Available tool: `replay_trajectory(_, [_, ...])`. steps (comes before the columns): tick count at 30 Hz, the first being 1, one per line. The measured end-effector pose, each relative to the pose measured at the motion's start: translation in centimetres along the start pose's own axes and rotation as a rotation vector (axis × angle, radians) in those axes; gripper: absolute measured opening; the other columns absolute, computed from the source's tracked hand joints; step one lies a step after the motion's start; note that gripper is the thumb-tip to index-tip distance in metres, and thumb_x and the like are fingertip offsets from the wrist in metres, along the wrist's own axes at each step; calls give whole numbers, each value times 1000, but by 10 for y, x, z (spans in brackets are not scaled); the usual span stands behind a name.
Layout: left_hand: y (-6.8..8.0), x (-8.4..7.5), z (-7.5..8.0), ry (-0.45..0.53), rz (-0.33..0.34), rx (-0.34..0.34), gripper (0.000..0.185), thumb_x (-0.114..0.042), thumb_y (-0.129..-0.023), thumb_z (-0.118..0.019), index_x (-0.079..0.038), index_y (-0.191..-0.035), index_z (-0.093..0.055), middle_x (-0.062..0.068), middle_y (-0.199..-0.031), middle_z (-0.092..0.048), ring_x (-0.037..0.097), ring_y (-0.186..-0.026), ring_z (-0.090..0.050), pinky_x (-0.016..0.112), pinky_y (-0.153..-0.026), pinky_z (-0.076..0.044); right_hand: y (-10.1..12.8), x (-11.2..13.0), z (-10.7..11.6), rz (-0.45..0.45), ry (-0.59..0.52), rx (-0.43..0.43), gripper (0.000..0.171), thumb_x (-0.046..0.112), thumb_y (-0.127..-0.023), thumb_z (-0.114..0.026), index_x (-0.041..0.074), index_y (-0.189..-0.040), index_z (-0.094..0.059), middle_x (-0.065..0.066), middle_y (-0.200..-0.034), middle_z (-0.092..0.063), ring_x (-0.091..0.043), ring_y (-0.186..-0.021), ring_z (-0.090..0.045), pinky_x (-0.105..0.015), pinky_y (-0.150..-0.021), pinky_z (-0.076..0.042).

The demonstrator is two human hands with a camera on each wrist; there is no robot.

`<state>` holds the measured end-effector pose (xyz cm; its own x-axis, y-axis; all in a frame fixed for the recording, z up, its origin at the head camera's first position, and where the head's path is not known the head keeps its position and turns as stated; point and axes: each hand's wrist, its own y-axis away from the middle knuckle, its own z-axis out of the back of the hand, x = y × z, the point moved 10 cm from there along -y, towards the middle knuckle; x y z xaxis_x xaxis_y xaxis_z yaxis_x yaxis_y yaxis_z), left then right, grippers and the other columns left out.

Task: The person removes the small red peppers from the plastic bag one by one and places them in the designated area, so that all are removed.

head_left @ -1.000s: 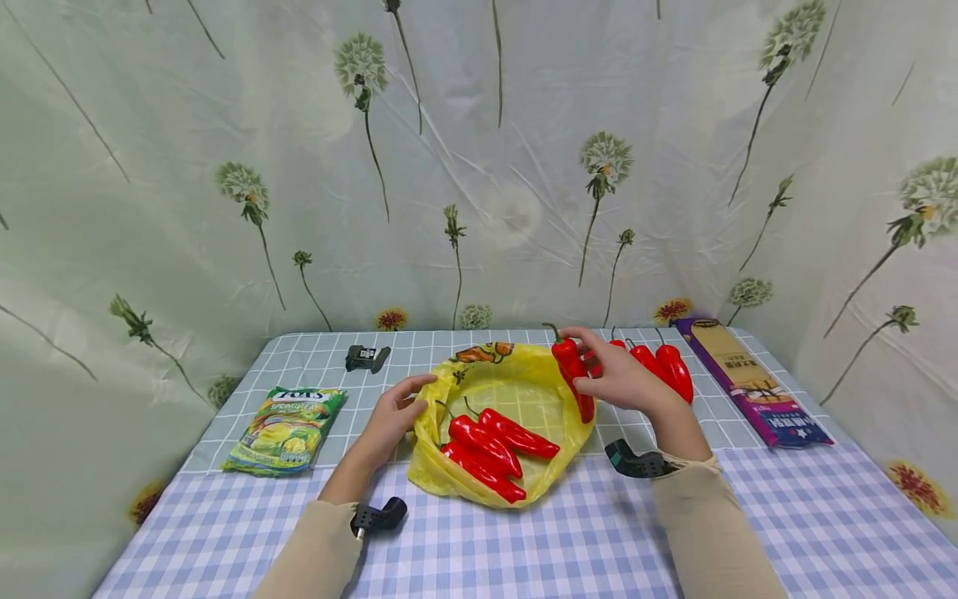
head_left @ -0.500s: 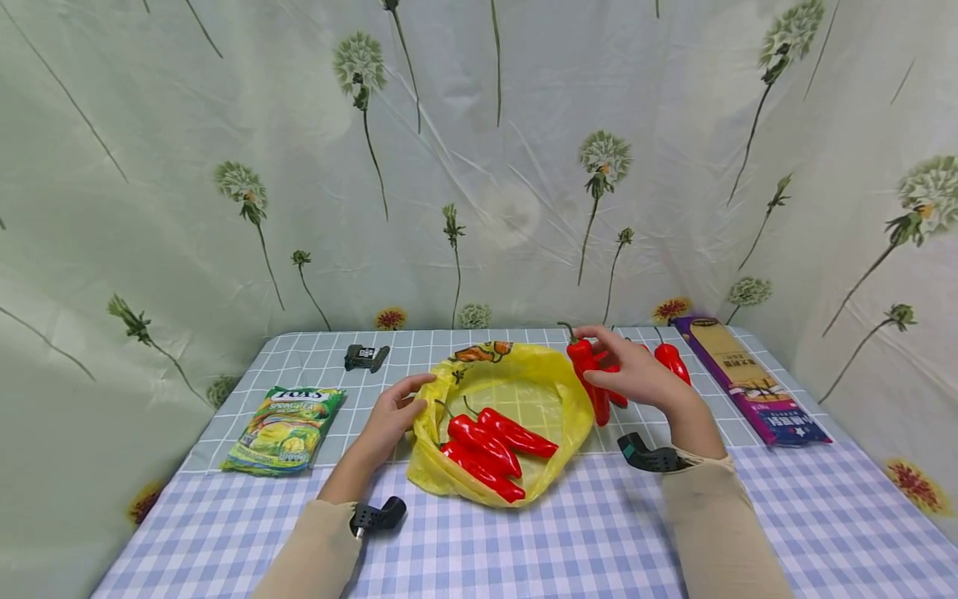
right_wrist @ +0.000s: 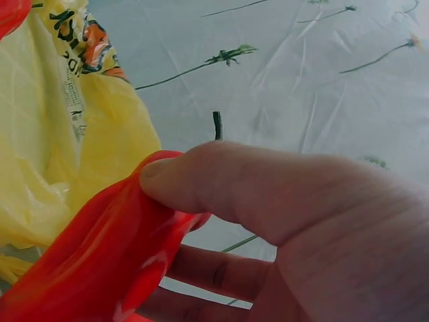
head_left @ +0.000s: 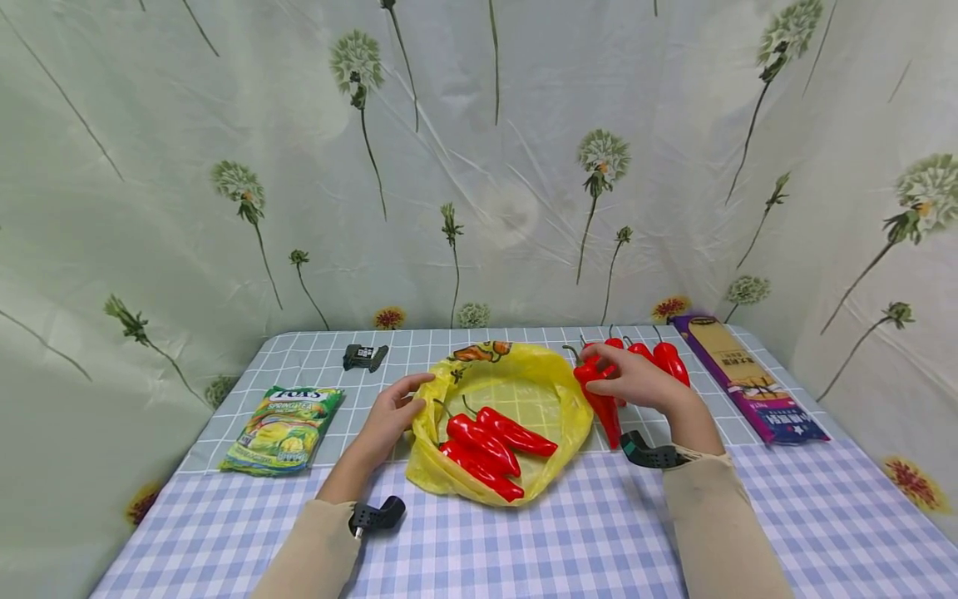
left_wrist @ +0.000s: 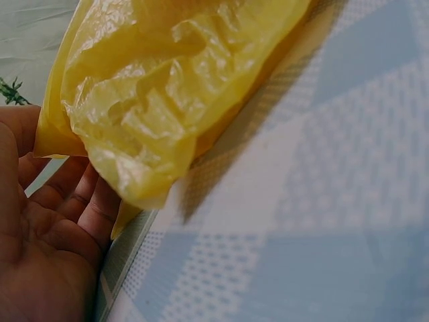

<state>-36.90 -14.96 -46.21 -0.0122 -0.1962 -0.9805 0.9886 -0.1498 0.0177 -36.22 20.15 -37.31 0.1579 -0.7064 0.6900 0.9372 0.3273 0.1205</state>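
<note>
A yellow plastic bag lies on the table with its mouth spread wide, and several red peppers rest inside. My left hand holds the bag's left edge; in the left wrist view the thumb and fingers lie either side of the yellow plastic. Just right of the bag, my right hand grips a red pepper near its stem end, tip slanting toward me. The right wrist view has the thumb pressed on top of this pepper, with fingers beneath.
More red peppers lie behind and right of my right hand, partly hidden by it. A purple-and-gold package lies at far right. To the left are a green candy bag and a small black device.
My right hand has moved right with its pepper, from the bag's right rim to beside the bag. The pepper's tip now points lower and more toward me. The left hand stays put.
</note>
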Motion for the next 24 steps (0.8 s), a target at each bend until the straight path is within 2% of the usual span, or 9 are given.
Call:
replay_trajectory(12, [1, -1, 0, -7, 6, -7, 45, -11, -96, -53, -19, -140, -56, 9, -138, -49, 23, -119, -57, 30, -97, -55, -5, -15, -5, -51, -13, 9, 47, 21, -92, -67, 13, -136, -53, -21, -130, -57, -33, -114, -59, -44, -84, -61])
replay_trajectory(20, [1, -5, -1, 18, -22, 8, 45, -8, -96, -50, -15, -140, -55, 12, -136, -49, 21, -114, -58, 22, -86, -55, -8, -15, -6, -32, 13, 3, 42, 20, -91, -66, 13, -131, -58, -19, -126, -61, -32, -111, -59, -40, -81, -61])
replay_trajectory(24, [2, -5, -1, 24, -21, 11, 44, -8, -97, -49, -16, -140, -55, 11, -134, -49, 20, -112, -59, 21, -85, -55, -8, -16, -6, -33, 29, -1, 42, 20, -90, -67, 14, -130, -59, -18, -126, -62, -31, -112, -59, -41, -83, -61])
